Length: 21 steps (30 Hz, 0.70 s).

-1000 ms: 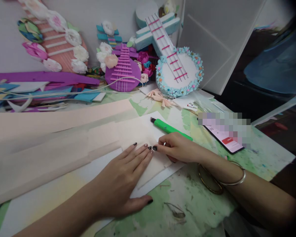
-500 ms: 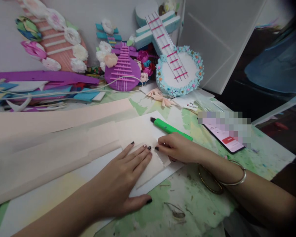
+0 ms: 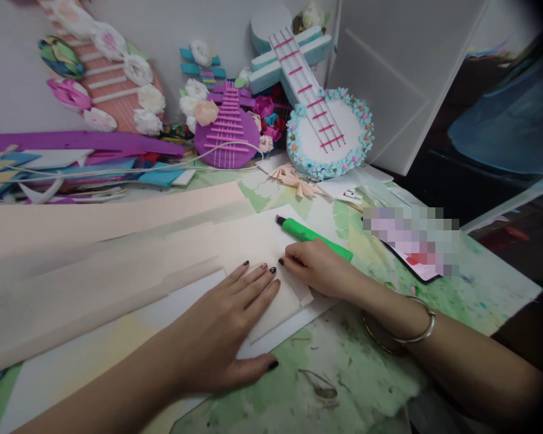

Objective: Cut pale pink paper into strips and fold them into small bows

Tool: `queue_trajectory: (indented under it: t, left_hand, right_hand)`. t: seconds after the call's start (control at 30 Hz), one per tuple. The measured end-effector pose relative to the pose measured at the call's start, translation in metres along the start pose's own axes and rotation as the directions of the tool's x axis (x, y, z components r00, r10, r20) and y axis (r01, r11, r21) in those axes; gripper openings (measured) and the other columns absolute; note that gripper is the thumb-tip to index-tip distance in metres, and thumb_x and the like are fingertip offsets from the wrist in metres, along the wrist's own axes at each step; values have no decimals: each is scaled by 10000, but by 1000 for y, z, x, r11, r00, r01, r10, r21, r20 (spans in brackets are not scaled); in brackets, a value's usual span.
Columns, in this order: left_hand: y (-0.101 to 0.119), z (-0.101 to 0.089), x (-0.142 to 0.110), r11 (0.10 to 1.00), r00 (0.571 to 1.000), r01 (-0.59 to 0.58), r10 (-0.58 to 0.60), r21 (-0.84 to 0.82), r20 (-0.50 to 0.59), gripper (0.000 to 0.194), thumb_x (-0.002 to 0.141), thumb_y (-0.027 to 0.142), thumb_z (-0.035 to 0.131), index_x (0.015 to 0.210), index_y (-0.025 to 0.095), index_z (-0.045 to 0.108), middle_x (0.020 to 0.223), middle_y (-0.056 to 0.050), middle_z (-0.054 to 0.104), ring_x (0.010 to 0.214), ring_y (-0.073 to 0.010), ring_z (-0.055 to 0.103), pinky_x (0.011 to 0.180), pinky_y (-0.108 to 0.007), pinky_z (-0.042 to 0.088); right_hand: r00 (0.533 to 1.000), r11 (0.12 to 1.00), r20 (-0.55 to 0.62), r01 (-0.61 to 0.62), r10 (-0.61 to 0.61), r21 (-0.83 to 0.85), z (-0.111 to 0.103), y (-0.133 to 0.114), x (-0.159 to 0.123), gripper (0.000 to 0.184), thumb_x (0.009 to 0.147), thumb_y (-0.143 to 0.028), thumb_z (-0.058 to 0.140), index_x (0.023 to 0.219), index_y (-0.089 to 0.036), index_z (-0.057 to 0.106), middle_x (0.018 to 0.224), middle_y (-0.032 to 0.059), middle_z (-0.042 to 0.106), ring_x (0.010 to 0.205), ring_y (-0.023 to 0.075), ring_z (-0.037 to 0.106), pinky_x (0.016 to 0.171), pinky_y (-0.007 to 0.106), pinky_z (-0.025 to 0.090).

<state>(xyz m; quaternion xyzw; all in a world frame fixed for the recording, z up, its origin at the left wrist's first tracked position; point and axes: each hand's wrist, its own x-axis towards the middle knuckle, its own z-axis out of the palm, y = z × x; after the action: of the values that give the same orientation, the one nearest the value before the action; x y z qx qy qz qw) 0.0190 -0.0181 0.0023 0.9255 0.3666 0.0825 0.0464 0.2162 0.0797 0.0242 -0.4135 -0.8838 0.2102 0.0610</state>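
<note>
My left hand [image 3: 228, 322] lies flat on the end of a long cream-coloured sheet [image 3: 185, 241], its fingers stretched out and the thumb apart. Close to its fingertips, my right hand [image 3: 314, 265] is pinched shut at the sheet's right end. A narrow pale flap [image 3: 301, 290] sticks out beneath those fingers; what exactly lies between them is partly hidden. Under the cream sheet is a larger white sheet [image 3: 181, 316]. Just behind my right hand rests a green utility knife [image 3: 317, 238], its dark tip pointing left.
A phone [image 3: 419, 256] lies to the right. Along the wall stand a blue flower-edged instrument model [image 3: 328, 129], a purple one [image 3: 228, 132] and a pink one [image 3: 113, 90]. Coloured foam scraps [image 3: 90, 169] pile up at back left. A thin cable [image 3: 163, 172] crosses them.
My right hand has shifted slightly left and up along the sheet's end, closer to my left fingertips. My left hand stays pressed in place.
</note>
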Motion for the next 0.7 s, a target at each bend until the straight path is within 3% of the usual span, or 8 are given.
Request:
queue_trajectory:
  t: [0.3,0.47,0.7]
  left_hand:
    - [-1,0,0,1000,1000,-25,25,18,7,819,845,568,499,1447,58,280,1473,-213,344,1385,-348,276,1141,-501,228]
    - [-3,1,1,996,998,-1,7,91,-57,909,839,663,432,1446,11,250,1482,-231,314,1405,-351,220,1160,-519,136]
    - [-8,7,0,992,997,63,-57,112,-49,936,837,721,371,1450,21,260,1491,-226,296,1397,-343,250,1164,-493,110]
  right_hand:
    - [1000,1000,10,-12,12,-13,-3,-3,-2,325,855,-147,469,531,-157,448,486,-35,373,492,84,299,525,267,212]
    - [996,997,-30,-80,80,1,-5,-5,-2,401,930,-287,428,552,-160,458,509,-16,417,506,89,333,536,270,217]
    - [994,985,-104,-61,45,-162,4,1,10,366,925,-327,432,627,-157,560,580,33,522,543,112,396,539,285,200]
